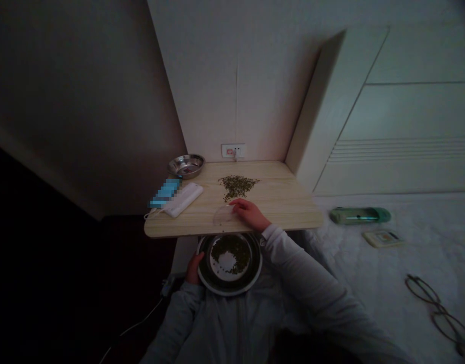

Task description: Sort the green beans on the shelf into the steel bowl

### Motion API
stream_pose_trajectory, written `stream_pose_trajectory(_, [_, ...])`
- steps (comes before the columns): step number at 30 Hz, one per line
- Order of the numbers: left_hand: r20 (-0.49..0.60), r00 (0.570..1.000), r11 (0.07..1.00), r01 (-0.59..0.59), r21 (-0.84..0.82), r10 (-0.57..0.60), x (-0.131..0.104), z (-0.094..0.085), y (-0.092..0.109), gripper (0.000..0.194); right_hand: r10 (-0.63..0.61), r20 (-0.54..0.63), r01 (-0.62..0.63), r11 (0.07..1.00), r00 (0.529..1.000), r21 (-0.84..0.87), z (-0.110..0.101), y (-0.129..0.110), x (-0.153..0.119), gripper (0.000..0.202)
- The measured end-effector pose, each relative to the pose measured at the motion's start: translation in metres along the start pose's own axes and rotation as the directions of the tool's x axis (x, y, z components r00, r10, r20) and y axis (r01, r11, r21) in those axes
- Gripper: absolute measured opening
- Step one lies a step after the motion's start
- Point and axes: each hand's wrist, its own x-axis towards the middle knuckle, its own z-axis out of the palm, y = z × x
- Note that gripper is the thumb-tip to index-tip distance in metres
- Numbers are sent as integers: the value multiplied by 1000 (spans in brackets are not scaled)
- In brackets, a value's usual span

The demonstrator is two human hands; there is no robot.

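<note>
My left hand (194, 267) grips the left rim of a round metal bowl (230, 291), which sits at my lap below the table's front edge. Small green beans or seeds lie inside it in a ring around a bare pale patch. Over the table's front part, my right hand (249, 213) pinches a thin, clear, rounded piece of plastic (223, 216), perhaps a lid. Just beyond that hand, a loose pile of the same green beans (238, 186) is spread on the wooden table (289, 202).
At the table's back left stands a metal basin (187, 166). A phone (165, 193) and a white power bank or strip (184, 200) lie nearby. A wall socket (233, 150) is behind. On the bed at right rest a green case (360, 215), a small card-like box (382, 238) and eyeglasses (439, 308).
</note>
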Motion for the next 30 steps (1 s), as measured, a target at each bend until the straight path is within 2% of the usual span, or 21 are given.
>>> stream_pose_trajectory(9, [-19,1000,999,26,21,-25,9,-8,-7,13,-7,-46,8,999,999,33,1,-2,-8,22])
stream_pose_trajectory(16, [-16,1000,1000,6,13,-6,9,-6,-8,11,22,-62,-23,1000,998,-19,3,-3,-8,22])
stream_pose_trajectory(26, [-4,999,999,43,-1,-43,6,-5,-4,19,62,-45,-64,997,997,-53,2,-7,-10,23])
stream_pose_trajectory(30, [-12,999,999,35,4,-35,5,-3,-2,15,52,-56,-55,997,997,-47,3,-8,-10,23])
